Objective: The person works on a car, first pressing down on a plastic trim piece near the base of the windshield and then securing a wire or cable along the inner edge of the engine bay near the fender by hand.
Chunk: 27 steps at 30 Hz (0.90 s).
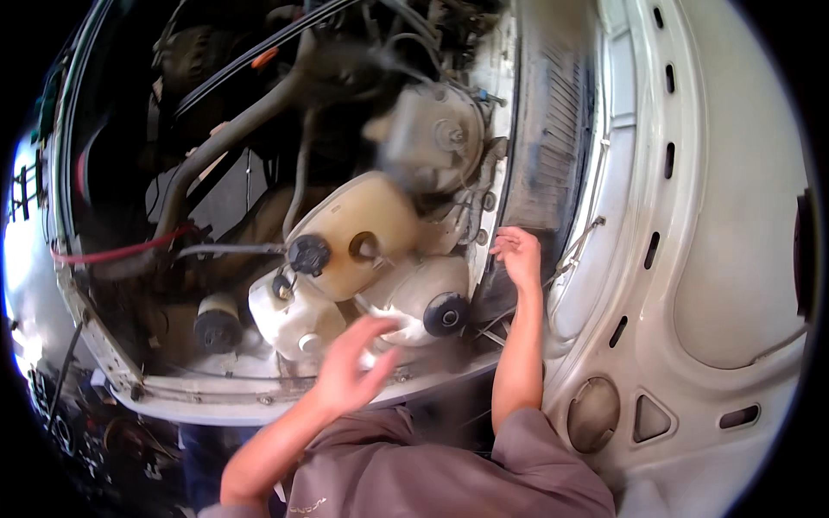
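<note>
My left hand (352,367), a little smeared by motion, is over the near edge of the engine bay. Its thumb and fingers are apart, with nothing visible between them. Just beyond it sit a white plastic reservoir (294,318) and a larger yellowed tank (380,220) with a black cap (309,255). To the right is a pale rounded housing with a black round cap (446,314). My right hand (518,252) hovers by the cowl edge, fingers loosely bent and parted; I see nothing in them. Whether it touches the cowl cannot be made out.
The raised white hood (669,285) fills the right side. A metal pipe (233,129) and a red hose (121,256) cross the bay. A round grey part (445,134) stands beyond the tank. The white fender edge (259,413) runs before me.
</note>
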Available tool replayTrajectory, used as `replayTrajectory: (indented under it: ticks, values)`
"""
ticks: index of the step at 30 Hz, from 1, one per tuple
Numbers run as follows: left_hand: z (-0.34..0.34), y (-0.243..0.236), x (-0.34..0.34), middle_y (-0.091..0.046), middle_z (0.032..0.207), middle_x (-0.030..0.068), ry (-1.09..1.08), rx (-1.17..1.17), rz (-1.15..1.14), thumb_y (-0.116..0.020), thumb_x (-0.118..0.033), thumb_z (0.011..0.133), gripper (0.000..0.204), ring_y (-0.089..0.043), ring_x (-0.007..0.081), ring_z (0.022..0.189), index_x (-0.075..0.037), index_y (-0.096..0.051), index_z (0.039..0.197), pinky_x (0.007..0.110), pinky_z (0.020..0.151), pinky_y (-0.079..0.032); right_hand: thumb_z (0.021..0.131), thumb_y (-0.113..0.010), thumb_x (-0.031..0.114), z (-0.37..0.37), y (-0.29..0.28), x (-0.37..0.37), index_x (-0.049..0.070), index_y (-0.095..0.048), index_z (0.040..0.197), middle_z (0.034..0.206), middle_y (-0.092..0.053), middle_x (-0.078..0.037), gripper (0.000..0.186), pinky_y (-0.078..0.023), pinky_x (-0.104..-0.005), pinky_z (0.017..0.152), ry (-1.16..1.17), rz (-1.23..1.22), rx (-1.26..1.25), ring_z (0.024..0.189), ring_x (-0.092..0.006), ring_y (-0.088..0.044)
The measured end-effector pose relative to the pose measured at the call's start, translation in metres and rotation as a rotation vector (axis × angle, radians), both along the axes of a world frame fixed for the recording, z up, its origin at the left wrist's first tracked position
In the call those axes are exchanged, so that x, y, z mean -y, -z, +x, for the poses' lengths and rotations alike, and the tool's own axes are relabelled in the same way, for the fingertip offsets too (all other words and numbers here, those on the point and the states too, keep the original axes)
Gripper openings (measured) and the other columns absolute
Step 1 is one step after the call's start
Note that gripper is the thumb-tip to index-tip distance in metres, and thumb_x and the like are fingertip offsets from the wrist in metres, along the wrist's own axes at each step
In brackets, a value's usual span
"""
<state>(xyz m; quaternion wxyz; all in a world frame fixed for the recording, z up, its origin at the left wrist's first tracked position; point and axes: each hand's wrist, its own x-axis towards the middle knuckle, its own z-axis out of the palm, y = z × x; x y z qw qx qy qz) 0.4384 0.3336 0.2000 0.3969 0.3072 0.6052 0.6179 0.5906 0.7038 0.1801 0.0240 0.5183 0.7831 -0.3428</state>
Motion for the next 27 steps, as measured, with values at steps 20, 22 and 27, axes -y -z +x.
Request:
replayTrajectory:
  ticks: [20,22,27]
  values:
    - [0.106,0.082,-0.253,-0.068,0.104,0.0114,-0.152,0.924,-0.208,-0.065,-0.005,0.089,0.028,-0.066,0.0174,0.096,0.006,-0.061,0.115,0.029,0.085,-0.052,0.092,-0.058,-0.004,0.033,0.011,0.032,-0.005,-0.068,0.107,0.095,-0.071,-0.011,0.018,-0.054,-0.0258,0.071,0.315,-0.103,-0.311,0.080,-0.0132,-0.067]
    - [0.108,0.087,-0.254,-0.068,0.102,0.0092,-0.170,0.972,-0.200,-0.065,-0.004,0.089,0.027,-0.065,0.0158,0.094,0.005,-0.062,0.114,0.028,0.084,-0.051,0.091,-0.058,-0.008,0.032,0.014,0.034,-0.005,-0.068,0.109,0.095,-0.071,-0.010,0.020,-0.055,-0.0265,0.074,0.287,-0.128,-0.326,0.083,-0.0124,-0.066]
    - [0.106,0.078,-0.255,-0.064,0.102,0.0053,-0.186,1.176,-0.149,-0.065,-0.002,0.089,0.026,-0.060,0.0120,0.093,0.003,-0.060,0.114,0.026,0.084,-0.048,0.090,-0.059,-0.011,0.033,0.010,0.030,-0.007,-0.068,0.108,0.093,-0.066,-0.007,0.021,-0.055,-0.0251,0.076,0.216,-0.102,-0.292,0.085,-0.0122,-0.065]
